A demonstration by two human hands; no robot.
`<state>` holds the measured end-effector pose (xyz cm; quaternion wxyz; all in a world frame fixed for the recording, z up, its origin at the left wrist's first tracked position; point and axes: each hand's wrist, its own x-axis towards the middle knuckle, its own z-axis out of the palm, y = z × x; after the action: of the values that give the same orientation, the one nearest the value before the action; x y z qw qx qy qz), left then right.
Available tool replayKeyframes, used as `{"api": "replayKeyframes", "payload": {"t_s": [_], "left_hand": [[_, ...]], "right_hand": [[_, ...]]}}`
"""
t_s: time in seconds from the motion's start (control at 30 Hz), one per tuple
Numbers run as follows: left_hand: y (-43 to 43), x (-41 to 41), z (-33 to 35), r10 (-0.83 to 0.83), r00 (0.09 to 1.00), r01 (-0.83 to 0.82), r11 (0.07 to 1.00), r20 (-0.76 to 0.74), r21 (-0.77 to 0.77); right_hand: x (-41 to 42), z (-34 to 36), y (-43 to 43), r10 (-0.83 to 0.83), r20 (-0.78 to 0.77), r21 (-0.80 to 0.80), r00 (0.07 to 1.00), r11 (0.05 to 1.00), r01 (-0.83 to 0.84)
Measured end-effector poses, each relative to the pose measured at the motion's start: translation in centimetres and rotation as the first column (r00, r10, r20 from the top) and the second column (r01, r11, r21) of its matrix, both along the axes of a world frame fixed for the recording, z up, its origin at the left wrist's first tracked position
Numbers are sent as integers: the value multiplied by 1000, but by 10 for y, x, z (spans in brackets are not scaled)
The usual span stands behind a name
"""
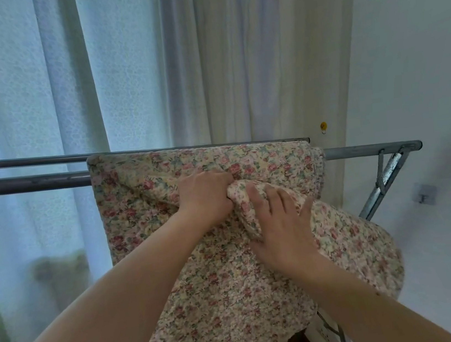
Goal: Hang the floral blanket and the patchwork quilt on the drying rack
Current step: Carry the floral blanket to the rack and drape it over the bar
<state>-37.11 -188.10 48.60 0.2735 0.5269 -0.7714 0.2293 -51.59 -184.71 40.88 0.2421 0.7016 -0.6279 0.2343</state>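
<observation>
The floral blanket (212, 288), cream with small red and green flowers, is draped over the two grey bars of the drying rack (26, 184) and hangs down toward me. My left hand (205, 194) grips a bunched fold of the blanket just below the near bar. My right hand (280, 221) holds the same bunch from the right, thumb over the fold and fingers wrapped behind the cloth. The blanket's right side bulges out loosely. No patchwork quilt is in view.
The rack's right end and slanted brace (384, 177) stick out near the white wall, which carries two metal hooks (424, 195). Sheer curtains (117, 70) cover the window behind the rack. A white power strip (327, 333) lies low on the floor.
</observation>
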Motion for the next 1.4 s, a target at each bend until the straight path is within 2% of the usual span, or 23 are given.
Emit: {"api": "replayKeyframes", "payload": {"t_s": [0.13,0.27,0.3,0.37,0.47,0.53,0.6,0.67,0.77,0.83,0.87,0.97,1.07,1.1,1.17,1.3,1.4], "left_hand": [[-2,1,-3,-10,1000,11,999,-30,46],[-3,3,-9,4,1000,-5,999,24,44],[-2,5,-12,2,999,-2,1000,50,0],[0,10,-20,-1,993,24,981,120,-193],[-2,8,-38,-52,961,186,848,271,-496],[-7,2,-44,7,922,230,793,386,-564],[-10,-9,-39,84,922,165,797,378,-581],[-8,-19,-25,96,940,109,824,328,-556],[-9,-26,2,79,933,102,877,351,-469],[-14,-27,15,89,951,40,914,296,-403],[-17,-26,21,75,966,20,933,246,-361],[-20,-25,32,-11,999,22,956,42,-292],[-22,-21,36,-82,991,57,972,-104,-226],[-23,-18,36,-81,988,53,978,-135,-201],[-25,-15,40,-56,979,30,990,-196,-135],[-30,-9,43,-1,946,-12,999,-324,-36],[-35,-4,48,21,899,12,997,-437,72]], "right_hand": [[-23,-2,-8,-69,37,-93,997,993,72],[-32,5,-14,89,89,-167,992,983,-73],[-34,13,-15,90,83,-162,992,984,-76],[-38,33,-17,79,50,-154,996,986,-71],[-42,74,-19,145,-37,-86,989,985,-148],[-44,100,-18,194,-157,13,968,981,-194],[-47,121,-15,222,-262,85,939,975,-207],[-50,137,-14,222,-310,109,924,974,-197],[-46,152,-20,154,-382,52,911,988,-145],[-44,155,-28,20,-429,-117,903,990,-78],[-43,154,-32,-52,-401,-231,915,972,-46],[-39,146,-39,-167,-251,-504,953,864,18],[-38,139,-49,-201,-250,-652,947,758,-12],[-40,138,-54,-220,-255,-659,942,752,-3],[-44,136,-65,-221,-214,-593,951,803,53],[-49,140,-88,-109,41,-291,993,950,116],[-44,153,-100,-19,135,-106,991,994,34]]}}
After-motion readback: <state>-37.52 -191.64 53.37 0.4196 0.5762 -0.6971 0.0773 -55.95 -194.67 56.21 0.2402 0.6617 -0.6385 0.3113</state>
